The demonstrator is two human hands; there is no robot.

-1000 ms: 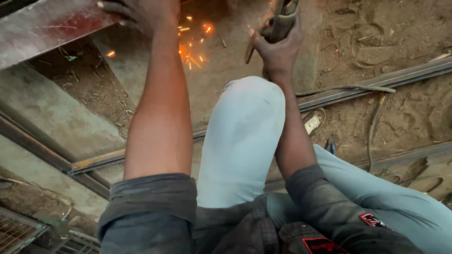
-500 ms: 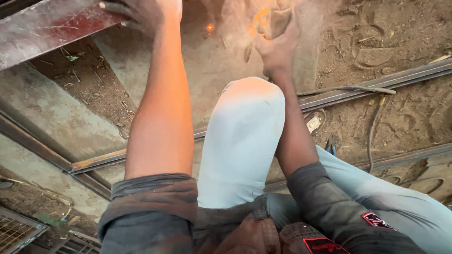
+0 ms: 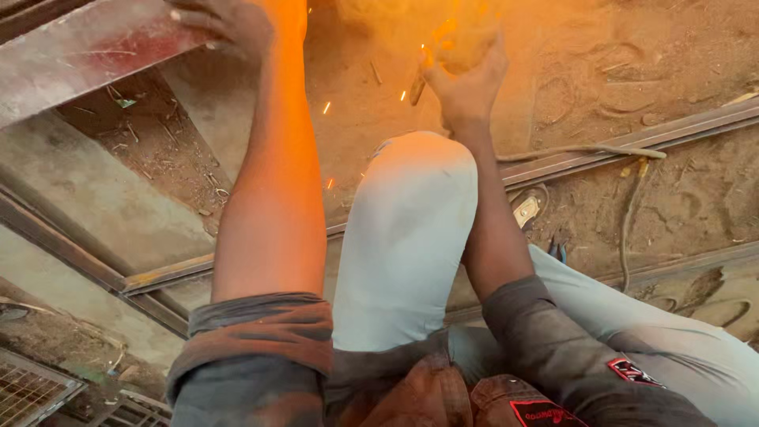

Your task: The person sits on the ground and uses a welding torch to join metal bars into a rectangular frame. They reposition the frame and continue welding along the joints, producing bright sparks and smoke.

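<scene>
My left hand (image 3: 229, 24) rests at the top of the view on a flat reddish metal plate (image 3: 87, 55), fingers curled over its edge. My right hand (image 3: 466, 75) is closed around a welding electrode holder (image 3: 419, 79), half hidden in orange glare and smoke. Sparks fly between the two hands above the sandy ground. My bent knee in light grey trousers (image 3: 411, 229) lies between my forearms.
Long steel bars (image 3: 632, 142) run across the dirt to the right, with a cable (image 3: 624, 221) curling beside them. A metal frame (image 3: 95, 269) and concrete slabs lie on the left. A metal grille (image 3: 32, 391) sits at the bottom left.
The sparks have grown into a bright orange glare with smoke around my right hand. Both hands stay in nearly the same place.
</scene>
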